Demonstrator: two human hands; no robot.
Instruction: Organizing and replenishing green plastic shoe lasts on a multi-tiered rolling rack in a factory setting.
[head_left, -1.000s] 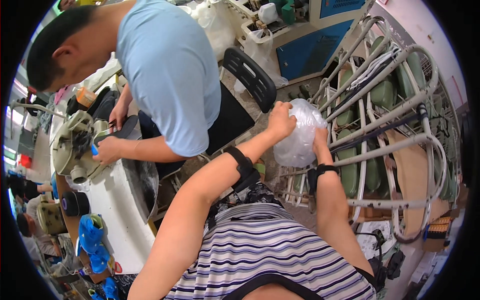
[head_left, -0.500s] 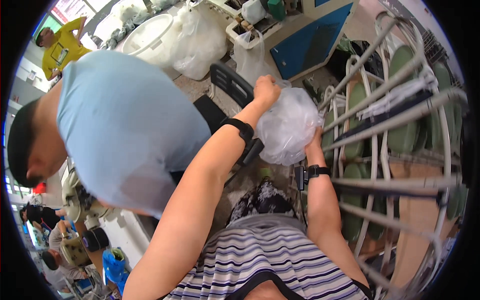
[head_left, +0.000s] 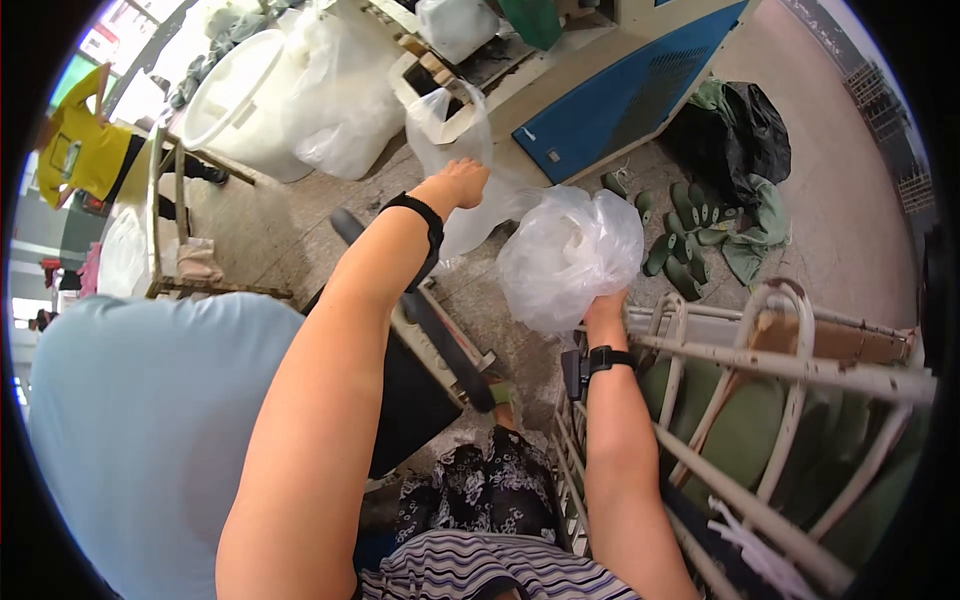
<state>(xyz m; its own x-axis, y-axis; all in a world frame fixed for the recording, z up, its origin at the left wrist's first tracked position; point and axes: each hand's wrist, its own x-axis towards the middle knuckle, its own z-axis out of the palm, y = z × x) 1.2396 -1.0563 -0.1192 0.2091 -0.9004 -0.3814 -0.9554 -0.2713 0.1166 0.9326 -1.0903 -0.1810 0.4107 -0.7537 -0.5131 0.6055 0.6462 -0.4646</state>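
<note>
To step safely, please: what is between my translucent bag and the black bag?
In the head view, green shoe-shaped pieces lie between the translucent bag and black bag.

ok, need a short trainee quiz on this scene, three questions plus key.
1. Which of the wearer's hands touches the near side of the rounded clear bag?
2. True or false: several green pieces lie beside the black plastic bag.
3. Shirt colour of the person at upper left: A) red, B) yellow, C) white?

Key:
1. Right hand
2. True
3. B
</note>
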